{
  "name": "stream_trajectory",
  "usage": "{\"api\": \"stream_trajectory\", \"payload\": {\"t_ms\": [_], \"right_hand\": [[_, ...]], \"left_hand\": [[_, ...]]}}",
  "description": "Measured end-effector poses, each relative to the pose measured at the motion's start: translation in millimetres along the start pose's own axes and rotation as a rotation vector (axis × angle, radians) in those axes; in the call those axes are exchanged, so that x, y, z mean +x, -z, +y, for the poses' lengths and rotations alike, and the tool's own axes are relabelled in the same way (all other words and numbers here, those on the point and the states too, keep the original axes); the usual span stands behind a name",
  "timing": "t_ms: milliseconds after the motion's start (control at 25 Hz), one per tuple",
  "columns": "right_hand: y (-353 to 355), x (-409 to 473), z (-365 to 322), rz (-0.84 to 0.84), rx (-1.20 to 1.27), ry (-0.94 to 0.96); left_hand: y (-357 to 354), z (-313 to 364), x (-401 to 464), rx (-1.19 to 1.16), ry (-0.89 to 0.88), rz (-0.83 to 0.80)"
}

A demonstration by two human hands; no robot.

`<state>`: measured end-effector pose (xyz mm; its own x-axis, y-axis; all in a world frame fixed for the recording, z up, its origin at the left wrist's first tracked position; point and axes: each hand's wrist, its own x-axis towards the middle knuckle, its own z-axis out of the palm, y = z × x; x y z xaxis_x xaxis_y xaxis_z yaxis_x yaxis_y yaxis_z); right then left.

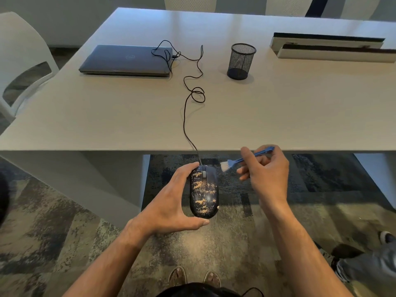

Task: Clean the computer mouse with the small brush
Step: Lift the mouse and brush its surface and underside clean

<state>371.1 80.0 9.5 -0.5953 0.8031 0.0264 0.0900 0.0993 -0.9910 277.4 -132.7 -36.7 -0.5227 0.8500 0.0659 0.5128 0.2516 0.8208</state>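
Holding a dusty black computer mouse (204, 191) off the table's (278, 116) front edge, the left hand (171, 202) grips it at 6 o'clock; at 3 o'clock, right hand (266, 170) fingers pinch a small blue brush (240, 160), bristles just beside the mouse

One dusty computer mouse (204, 191) and one small blue brush (242, 160), lower centre; two hands, the left hand (171, 202) and the right hand (265, 170). One closed laptop (126, 61), upper left; one mesh pen cup (241, 61), upper centre; two long boxes (330, 47), upper right; one table (107, 116); one white chair (19, 61) at the left edge.
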Motion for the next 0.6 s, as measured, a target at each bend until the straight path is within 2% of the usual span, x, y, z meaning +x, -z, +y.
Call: {"api": "stream_trajectory", "payload": {"t_ms": [320,600], "right_hand": [[-11,-19,-17,-0.273,-0.061,0.126],[-19,-2,-24,-0.17,-0.244,0.175]], "left_hand": [[1,3,3,-0.002,-0.006,0.005],[-2,2,3,0.003,-0.009,-0.015]]}}
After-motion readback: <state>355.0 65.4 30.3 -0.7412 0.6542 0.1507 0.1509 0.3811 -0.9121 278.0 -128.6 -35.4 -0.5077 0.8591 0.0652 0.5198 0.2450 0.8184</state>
